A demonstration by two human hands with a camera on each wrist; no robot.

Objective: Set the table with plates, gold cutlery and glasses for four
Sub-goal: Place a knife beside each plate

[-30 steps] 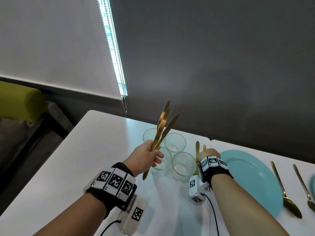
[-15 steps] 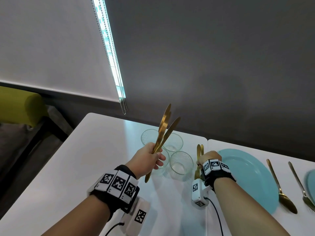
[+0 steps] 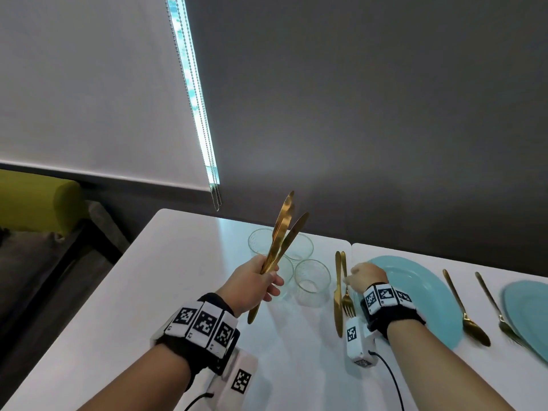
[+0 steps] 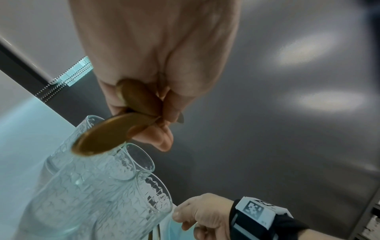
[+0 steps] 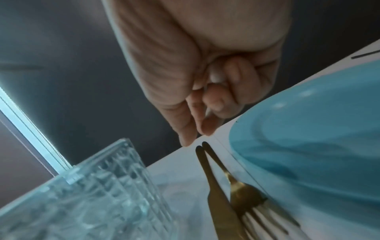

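My left hand (image 3: 255, 287) grips three gold knives (image 3: 281, 235), blades up, over several clear patterned glasses (image 3: 312, 281) grouped at mid-table. The left wrist view shows the knife handles (image 4: 111, 138) poking out below my curled fingers. One gold knife (image 3: 338, 295) and a gold fork (image 3: 347, 295) lie side by side left of a light blue plate (image 3: 421, 295). My right hand (image 3: 366, 277) hovers between them and the plate. In the right wrist view its fingers (image 5: 205, 126) are curled and hold nothing, just above the knife (image 5: 216, 198) and fork (image 5: 240, 194) handle ends.
Right of the plate lie a gold spoon (image 3: 465, 310) and another gold fork (image 3: 498, 312), then a second blue plate (image 3: 530, 315) at the frame edge. The white table (image 3: 148, 292) meets a dark wall. A yellow-green seat (image 3: 38, 200) stands far left.
My right hand has drawn back to the right off the knife and fork, which now lie fully in view on the table. The left hand holds the knives much as before.
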